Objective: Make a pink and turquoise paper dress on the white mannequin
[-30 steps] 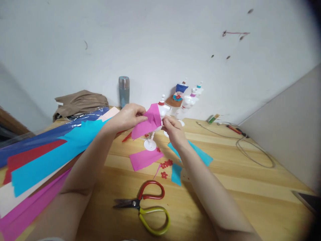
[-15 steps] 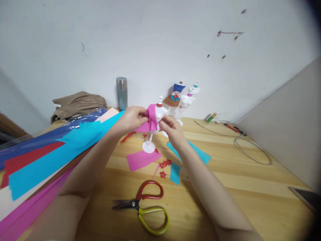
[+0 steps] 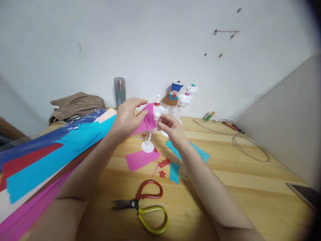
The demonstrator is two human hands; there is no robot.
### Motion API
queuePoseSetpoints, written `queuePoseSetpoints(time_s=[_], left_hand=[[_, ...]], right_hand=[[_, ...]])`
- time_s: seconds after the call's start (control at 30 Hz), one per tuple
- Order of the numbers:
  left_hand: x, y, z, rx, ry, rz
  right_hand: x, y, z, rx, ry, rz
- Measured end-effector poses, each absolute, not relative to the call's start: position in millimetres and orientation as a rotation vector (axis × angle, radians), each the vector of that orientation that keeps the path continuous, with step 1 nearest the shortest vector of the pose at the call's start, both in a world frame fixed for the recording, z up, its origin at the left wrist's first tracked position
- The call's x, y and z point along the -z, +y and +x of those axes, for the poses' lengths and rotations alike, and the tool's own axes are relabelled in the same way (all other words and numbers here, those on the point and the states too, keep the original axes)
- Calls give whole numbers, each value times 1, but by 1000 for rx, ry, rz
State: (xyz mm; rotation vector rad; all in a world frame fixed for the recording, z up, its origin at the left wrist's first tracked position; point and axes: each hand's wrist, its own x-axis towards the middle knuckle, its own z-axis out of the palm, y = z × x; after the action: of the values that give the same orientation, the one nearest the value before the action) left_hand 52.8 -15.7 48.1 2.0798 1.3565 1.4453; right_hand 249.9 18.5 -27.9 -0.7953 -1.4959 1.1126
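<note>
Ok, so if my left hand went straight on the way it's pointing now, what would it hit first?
Most likely the pink cloth on the small white dummy, just right of your left hand in the picture. Depth is unclear, so whether they touch is hard to judge.

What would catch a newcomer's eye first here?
Probably the bright pink sheet against the small white mannequin, between the left hand and right hand. Nearer the viewer, red-and-yellow scissors lie on the wooden table. Long colored sheets spread along the left side.
</note>
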Motion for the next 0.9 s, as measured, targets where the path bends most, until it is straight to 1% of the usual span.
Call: queuePoseSetpoints(time_s=[0.17,0.27,0.43,0.53,0.6,0.67,0.73,0.77,0.9], left_hand=[[-52,-15,48,-1556,1373,2059],[-58,-21,45,-1617,1358,2032],[-69,-45,50,-1573,1380,2014],[-72,-59,55,-1549,1330,2073],[-73,-65,58,-1568,1248,2133],[-73,-72,60,-1620,1145,2193],[-74,-78,62,-1675,1032,2257],[-75,-82,63,-1694,976,2285],[-80,-93,70,-1680,865,2307]], right_hand=[[28,23,255,-1079,-1487,-848],[19,23,266,-1033,-1439,-894],[-10,13,305,-808,-1490,-975],[-17,11,339,-678,-1623,-1099],[-9,14,362,-627,-1837,-1344],[8,19,382,-539,-1989,-1729],[30,24,396,-489,-1962,-1931],[41,25,401,-416,-1923,-2114],[71,25,408,-413,-1894,-2229]])
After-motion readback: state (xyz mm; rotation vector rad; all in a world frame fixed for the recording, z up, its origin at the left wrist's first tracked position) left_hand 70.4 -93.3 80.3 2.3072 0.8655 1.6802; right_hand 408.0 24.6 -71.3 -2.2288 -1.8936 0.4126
